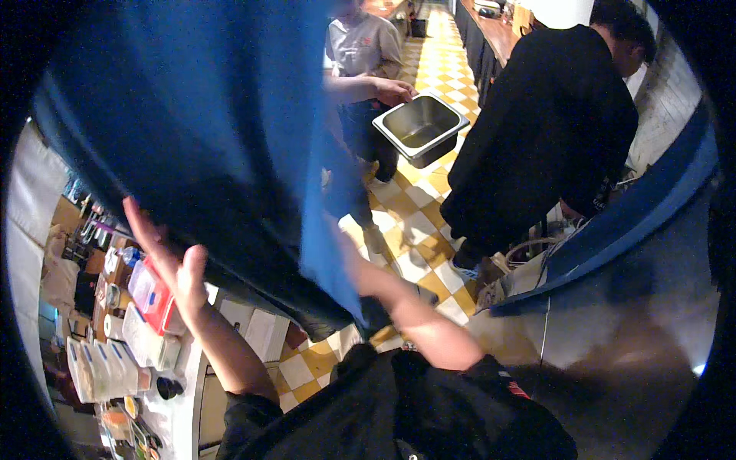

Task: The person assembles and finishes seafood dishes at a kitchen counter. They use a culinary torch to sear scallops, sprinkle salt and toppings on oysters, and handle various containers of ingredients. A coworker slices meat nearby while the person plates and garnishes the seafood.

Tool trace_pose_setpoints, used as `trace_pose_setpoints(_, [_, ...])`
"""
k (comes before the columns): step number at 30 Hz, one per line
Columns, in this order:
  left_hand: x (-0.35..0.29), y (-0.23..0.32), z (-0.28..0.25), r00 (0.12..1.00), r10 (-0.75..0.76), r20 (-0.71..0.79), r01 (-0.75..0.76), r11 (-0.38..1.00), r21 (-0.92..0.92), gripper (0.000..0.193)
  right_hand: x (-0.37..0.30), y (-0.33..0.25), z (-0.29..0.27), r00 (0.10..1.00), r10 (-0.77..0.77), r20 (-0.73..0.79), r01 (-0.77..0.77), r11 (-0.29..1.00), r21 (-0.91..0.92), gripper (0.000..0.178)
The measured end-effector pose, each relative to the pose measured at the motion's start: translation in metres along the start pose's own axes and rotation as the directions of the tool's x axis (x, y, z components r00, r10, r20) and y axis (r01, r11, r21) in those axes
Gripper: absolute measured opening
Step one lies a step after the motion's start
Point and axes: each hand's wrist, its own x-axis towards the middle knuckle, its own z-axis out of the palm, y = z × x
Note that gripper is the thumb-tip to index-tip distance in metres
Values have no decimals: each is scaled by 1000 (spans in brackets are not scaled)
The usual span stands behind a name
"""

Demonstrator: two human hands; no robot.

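Observation:
A blue cloth curtain point(215, 138) hangs right in front of me and fills much of the upper left. My left hand point(172, 264) is raised at its lower left side, fingers stretched out and thumb apart, holding nothing. Whether the palm touches the cloth I cannot tell. My right forearm reaches forward, and my right hand point(349, 257) is mostly hidden behind the curtain's edge, its fingers out of sight. Beyond the curtain, a person in a light shirt point(364, 42) grips a deep rectangular steel pan point(437, 146) by its rim.
A person in black point(540, 115) stands close on the right, beside another blue curtain panel point(613, 238). The yellow and white checkered floor point(418, 192) runs ahead between them. At left, a white counter point(180, 399) carries clear plastic containers point(107, 372) and a red-and-clear box point(157, 295).

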Motion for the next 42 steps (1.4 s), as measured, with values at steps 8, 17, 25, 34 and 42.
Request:
trace_pose_setpoints(8, [-54,40,-75,882,-357,309,182,861,476,29,-11,-24,189,895,121,429,-74,990,-123,70])
trace_pose_setpoints(17, [-383,129,-351,528,-821,218,730,570,376,66,-122,29,256,805,415,423,-206,865,-457,60])
trace_pose_setpoints(25, [-489,171,-546,217,-976,-24,932,200,302,57,-287,56,475,-20,711,703,136,699,-702,54])
trace_pose_setpoints(34, [-536,190,-741,305,-811,-499,941,175,291,48,-27,-231,830,899,-81,429,-92,926,367,24])
trace_pose_setpoints(42, [-556,225,-869,54,-796,-603,986,138,-95,57,149,-341,941,923,124,364,42,909,-414,59])
